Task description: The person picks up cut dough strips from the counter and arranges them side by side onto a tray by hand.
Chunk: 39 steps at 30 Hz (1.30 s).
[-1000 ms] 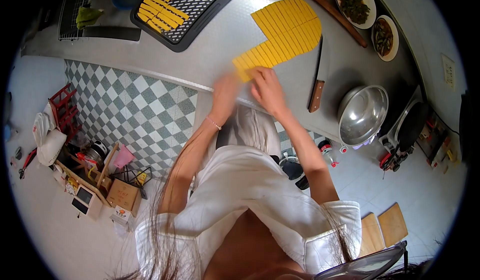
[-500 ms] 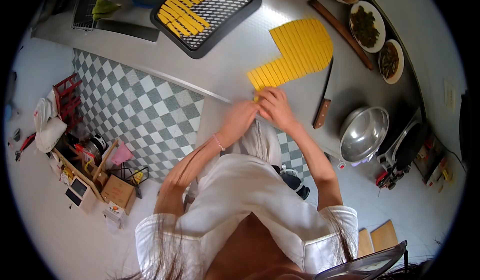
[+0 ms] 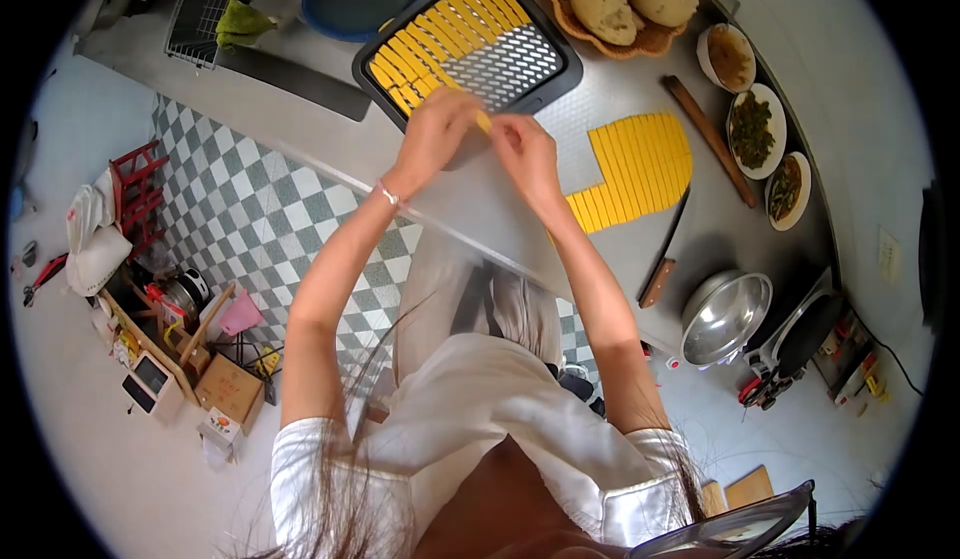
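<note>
Left hand [image 3: 436, 131] and right hand [image 3: 526, 155], nearly closed, carry 1 yellow strip [image 3: 483, 120] at 6 o'clock of the tray [image 3: 571, 71]; it likely needs level support.

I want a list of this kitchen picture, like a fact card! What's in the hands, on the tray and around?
left hand: pinching a yellow strip
right hand: at the strip's other end
black tray: partly covered with yellow strips; some holes showing
yellow cut sheet: on the metal counter
knife: beside the sheet, wooden handle
wooden stick: between sheet and dishes
basket: holds bread
</note>
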Tool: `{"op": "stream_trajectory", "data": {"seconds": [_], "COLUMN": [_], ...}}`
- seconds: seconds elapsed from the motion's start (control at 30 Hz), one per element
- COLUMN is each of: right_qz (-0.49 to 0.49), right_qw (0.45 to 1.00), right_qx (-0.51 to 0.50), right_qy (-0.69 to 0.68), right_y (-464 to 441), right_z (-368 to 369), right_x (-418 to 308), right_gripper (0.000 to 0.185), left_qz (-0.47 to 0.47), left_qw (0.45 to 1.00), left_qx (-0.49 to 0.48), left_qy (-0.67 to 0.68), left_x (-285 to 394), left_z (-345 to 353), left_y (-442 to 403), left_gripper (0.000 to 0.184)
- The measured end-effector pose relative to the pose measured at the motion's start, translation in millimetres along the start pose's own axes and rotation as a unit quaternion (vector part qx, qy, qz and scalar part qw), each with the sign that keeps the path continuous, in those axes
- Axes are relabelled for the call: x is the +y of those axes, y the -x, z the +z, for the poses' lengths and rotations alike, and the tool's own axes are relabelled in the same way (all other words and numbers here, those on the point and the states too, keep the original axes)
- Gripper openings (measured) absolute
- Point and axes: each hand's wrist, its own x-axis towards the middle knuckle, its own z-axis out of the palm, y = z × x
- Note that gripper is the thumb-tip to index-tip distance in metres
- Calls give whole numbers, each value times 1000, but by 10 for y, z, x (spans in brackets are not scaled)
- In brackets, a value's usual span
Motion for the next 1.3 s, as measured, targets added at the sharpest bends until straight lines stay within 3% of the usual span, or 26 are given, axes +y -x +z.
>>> {"op": "stream_trajectory", "data": {"seconds": [0.1, 0.2, 0.53, 0.87, 1.3], "right_qz": [-21, 31, 23, 28, 27], "right_qw": [999, 999, 996, 997, 997], "right_qx": [37, 26, 25, 22, 18], "right_qy": [24, 32, 80, 65, 76], "right_y": [-381, -595, -697, -682, -685], "right_z": [269, 405, 508, 502, 496], "right_x": [-34, -62, -9, 46, 24], "right_gripper": [12, 11, 10, 10, 11], "left_qz": [-66, -102, -41, -10, -14], "left_qw": [997, 993, 992, 989, 984], "left_qx": [46, 60, 50, 44, 42], "left_qy": [18, 23, -106, -144, -172], "left_x": [-127, -297, -398, -436, -405], "left_z": [-131, -167, -125, -103, -203], "left_y": [-301, -496, -602, -585, -436], "left_gripper": [21, 25, 32, 20, 20]}}
